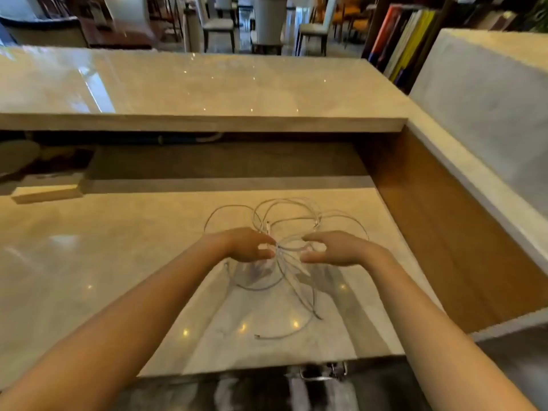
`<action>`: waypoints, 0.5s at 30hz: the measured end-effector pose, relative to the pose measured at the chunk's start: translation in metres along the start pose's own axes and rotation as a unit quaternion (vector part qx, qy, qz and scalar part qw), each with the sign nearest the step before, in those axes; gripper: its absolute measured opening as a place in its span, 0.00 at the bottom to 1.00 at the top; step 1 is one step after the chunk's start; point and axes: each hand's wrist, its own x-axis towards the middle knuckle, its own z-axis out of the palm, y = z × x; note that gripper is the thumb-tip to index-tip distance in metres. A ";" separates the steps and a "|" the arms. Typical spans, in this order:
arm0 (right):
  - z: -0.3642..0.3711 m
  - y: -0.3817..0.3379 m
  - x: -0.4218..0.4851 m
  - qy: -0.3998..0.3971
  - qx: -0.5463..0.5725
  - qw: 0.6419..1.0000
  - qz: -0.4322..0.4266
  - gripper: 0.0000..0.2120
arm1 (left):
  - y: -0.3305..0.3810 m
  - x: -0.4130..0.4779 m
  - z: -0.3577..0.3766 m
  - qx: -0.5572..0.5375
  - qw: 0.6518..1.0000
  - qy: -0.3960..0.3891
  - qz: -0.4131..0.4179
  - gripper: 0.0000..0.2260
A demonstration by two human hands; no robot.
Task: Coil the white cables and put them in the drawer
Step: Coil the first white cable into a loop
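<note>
On marble counter (89, 262), loose white cables (280, 253), left grip (249, 244) pinching them, right grip (335, 247) alongside, hold unclear

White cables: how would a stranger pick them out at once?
Start at the lower marble desktop, beneath the raised counter. Right of its middle, between the left hand and right hand, sits a tangle of white cables. Nothing else there is thin and looping, with a plug end trailing toward the near edge.

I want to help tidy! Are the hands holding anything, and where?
The left hand pinches the white cables where their loops cross. The right hand curls beside them; its hold cannot be told.
</note>
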 end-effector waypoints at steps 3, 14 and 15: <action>0.037 0.004 -0.005 -0.011 0.007 1.000 -0.003 0.31 | 0.001 -0.004 0.036 -0.007 1.000 0.028 -0.001 0.21; 0.107 0.004 -0.001 0.187 0.112 0.976 0.019 0.17 | 0.017 -0.008 0.119 -0.065 0.981 0.181 -0.003 0.17; 0.106 0.004 -0.001 0.197 0.115 0.973 0.024 0.15 | 0.015 -0.007 0.121 -0.075 0.979 0.190 -0.012 0.16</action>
